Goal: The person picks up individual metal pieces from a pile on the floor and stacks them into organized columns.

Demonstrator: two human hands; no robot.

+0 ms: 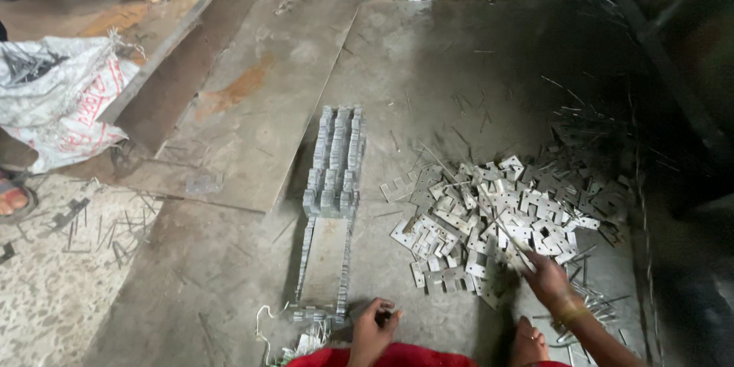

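2 hands low in frame. Right hand [547, 275] closed around a thin metal rod [501, 225], its far end lying across the loose pile of flat notched metal plates [497, 218] on the steel floor sheet [428, 69]. Left hand [373, 329] curled shut near the tray's near end, pinching something small; cannot tell what. Narrow metal tray [325, 256] lies between, with stacked plates [336, 160] packed on edge in rows at its far end. White woven sack [61, 99] far left.

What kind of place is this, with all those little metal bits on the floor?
Probably a small metalworking workshop. A pile of flat stamped metal pieces lies on the gritty floor, more stand stacked in neat rows, and big rusty steel sheets lie beside them.
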